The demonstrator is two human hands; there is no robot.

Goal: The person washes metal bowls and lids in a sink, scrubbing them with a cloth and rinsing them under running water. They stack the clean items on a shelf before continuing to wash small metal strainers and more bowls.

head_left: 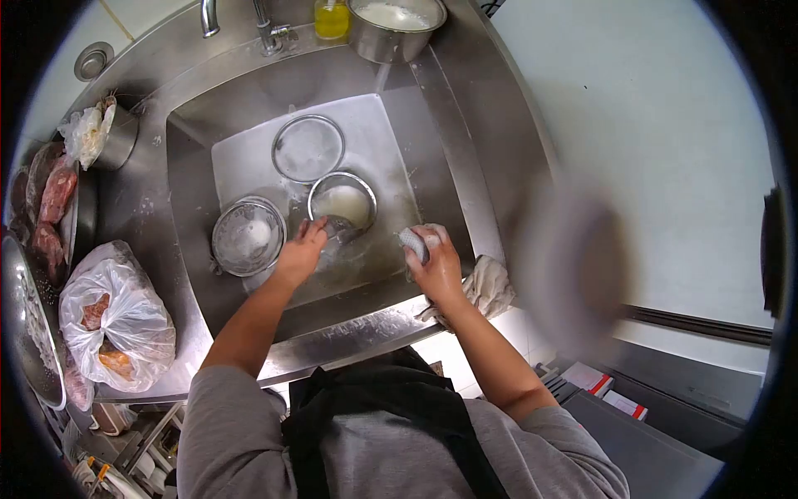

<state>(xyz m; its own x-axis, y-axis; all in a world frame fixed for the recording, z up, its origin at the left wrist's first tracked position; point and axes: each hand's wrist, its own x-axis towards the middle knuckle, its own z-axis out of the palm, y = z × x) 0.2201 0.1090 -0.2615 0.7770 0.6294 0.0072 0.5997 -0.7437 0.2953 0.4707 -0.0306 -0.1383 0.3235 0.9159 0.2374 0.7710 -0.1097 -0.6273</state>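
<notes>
A round metal container [371, 196] with cloudy, whitish liquid in it sits in the steel sink. My left hand [306, 245] is at its near-left rim, fingers closed over the edge; a dark grey patch by the fingertips is hard to make out. My right hand [439, 264] is wrapped round a grey scrubbing pad [412, 244], held over the right side of the sink, apart from the container. Left of my left hand lies a round metal strainer [248, 236] with suds in it. Farther back rests a flat round metal piece [308, 148], perhaps a sieve or lid.
A tap [209, 18] and a pot [391, 43] of foamy liquid stand behind the sink [465, 208], beside a yellow liquid bottle [332, 20]. A plastic bag [118, 320] and raw meat [56, 195] are left. A cloth [489, 287] hangs over the right front edge.
</notes>
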